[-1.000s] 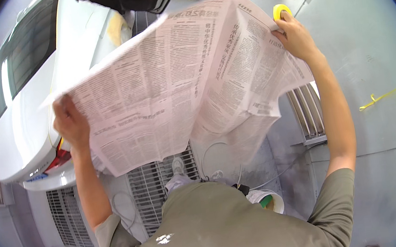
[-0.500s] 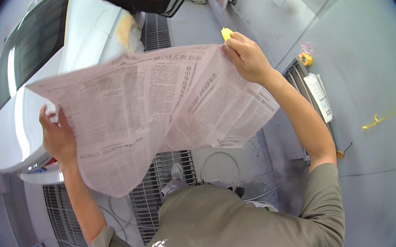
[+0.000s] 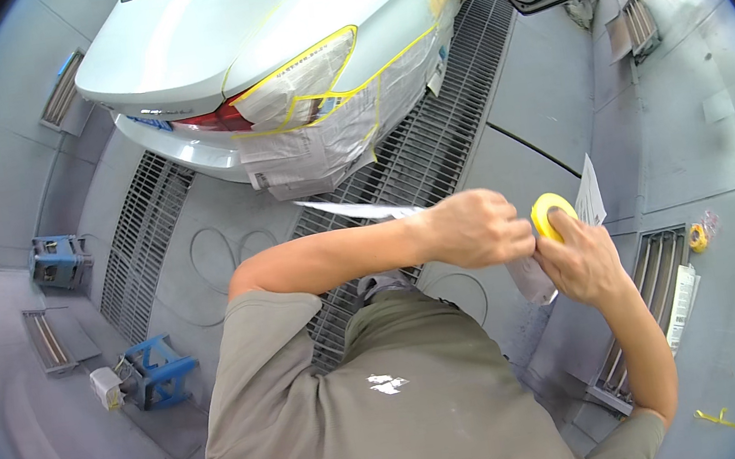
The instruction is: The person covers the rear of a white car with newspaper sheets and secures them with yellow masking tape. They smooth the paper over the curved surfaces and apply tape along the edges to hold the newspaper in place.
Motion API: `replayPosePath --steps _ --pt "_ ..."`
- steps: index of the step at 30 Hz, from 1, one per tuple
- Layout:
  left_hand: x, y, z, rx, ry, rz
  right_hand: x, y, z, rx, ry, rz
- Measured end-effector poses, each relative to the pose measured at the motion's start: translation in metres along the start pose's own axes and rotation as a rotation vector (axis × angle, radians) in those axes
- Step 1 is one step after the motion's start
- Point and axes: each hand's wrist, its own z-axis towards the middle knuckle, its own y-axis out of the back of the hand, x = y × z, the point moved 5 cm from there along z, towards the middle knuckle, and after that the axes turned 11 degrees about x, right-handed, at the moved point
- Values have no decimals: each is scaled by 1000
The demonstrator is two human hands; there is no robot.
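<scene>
My right hand grips a roll of yellow masking tape, its thumb and fingers against the ring. Close beside it, my left hand has its fingers curled closed. What the left fingers pinch, if anything, is hidden. A sheet of newspaper shows beyond the right hand, seen nearly edge-on. More pale paper extends left behind my left forearm and hangs below the two hands. My hands hide where the sheet is held.
A white car stands ahead, its tail light and bumper corner masked with paper and yellow tape. Floor grates run beside it. Blue stands and a hose are left. Another tape roll is at the right wall.
My left hand has swung right from the newspaper's left edge to beside my right hand. The spread sheet has turned nearly edge-on. My view has turned left, showing more of the car.
</scene>
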Motion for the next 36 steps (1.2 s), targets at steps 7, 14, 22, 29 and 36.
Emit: replayPosePath --steps 7,14,22,29,36 --pt "-32 -35 0 181 -4 -60 -4 -31 -76 9 -125 214" --pt "-34 -57 -26 141 149 -230 -15 -78 -152 -110 -298 248" --pt "-43 -70 -46 376 37 15 -16 -90 -237 -217 -404 112" --pt "68 -67 -41 480 167 50 -33 -111 -399 -513 -837 279" --pt "226 -82 -17 293 400 433 88 -161 -572 -707 -1501 178"
